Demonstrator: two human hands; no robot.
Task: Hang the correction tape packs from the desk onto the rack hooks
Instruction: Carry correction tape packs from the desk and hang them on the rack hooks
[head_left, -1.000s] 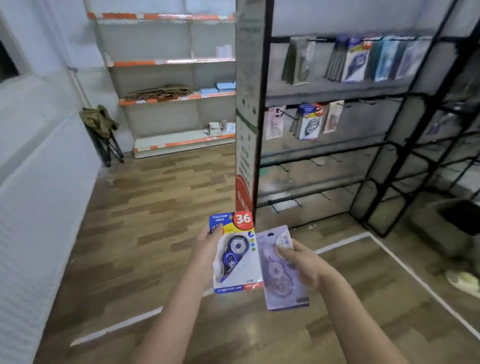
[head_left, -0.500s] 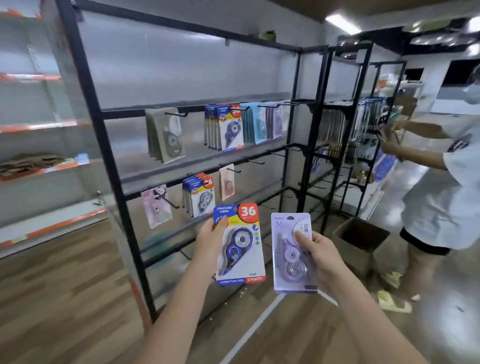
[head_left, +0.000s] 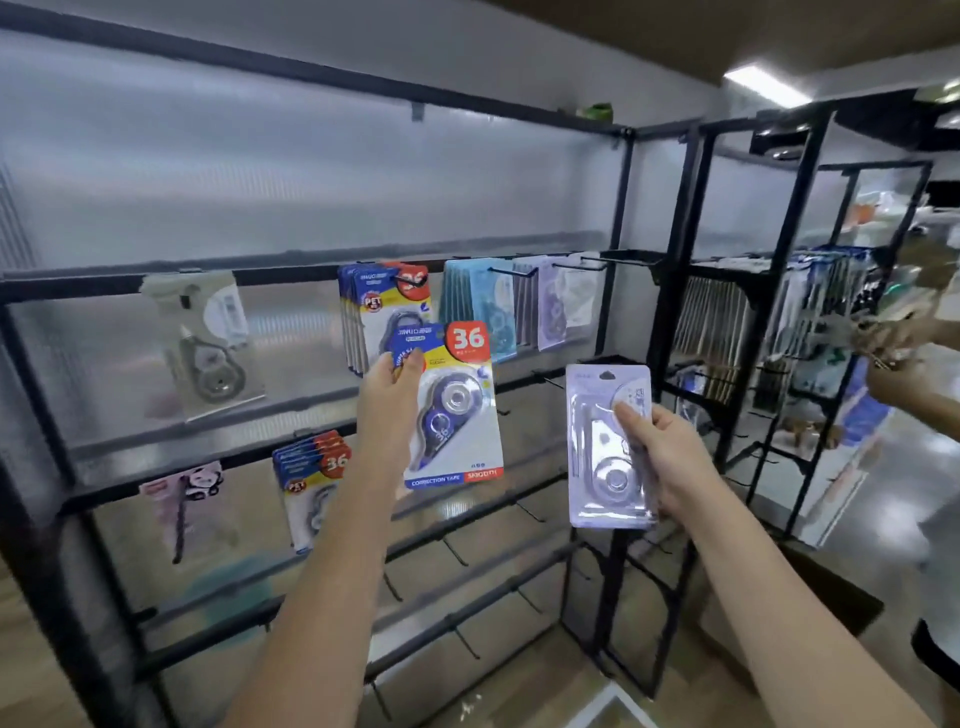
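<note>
Near the middle of the frame, the blue and yellow correction tape pack (head_left: 454, 405) is held up in front of the black rack (head_left: 621, 249), with its red "36" badge at the top and the words "correction tape" along the bottom edge, so its long axis is close to vertical, leaning a little to the left at the top. The printed face looks toward the camera. The left hand (head_left: 392, 400) pinches this pack at its upper left corner, with the thumb on the front. Just behind and above it hangs a stack of matching blue packs (head_left: 374, 312) on a hook in the upper row, so I judge that the step in hand is bringing this pack to that hook. The next move calls for lining the hole at the top of the card with the tip of the hook and sliding the pack on; the hole itself I cannot make out. To the right of centre, the right hand (head_left: 660, 457) grips a lilac pack (head_left: 608, 447) by its right edge, also upright, hanger end up, waiting lower than the first one. A stack of lilac packs (head_left: 556, 306) hangs in the upper row, right of centre, which seems the likely place for it. At the right edge of the frame, another person's hands (head_left: 904, 358) work at a farther rack.
</note>
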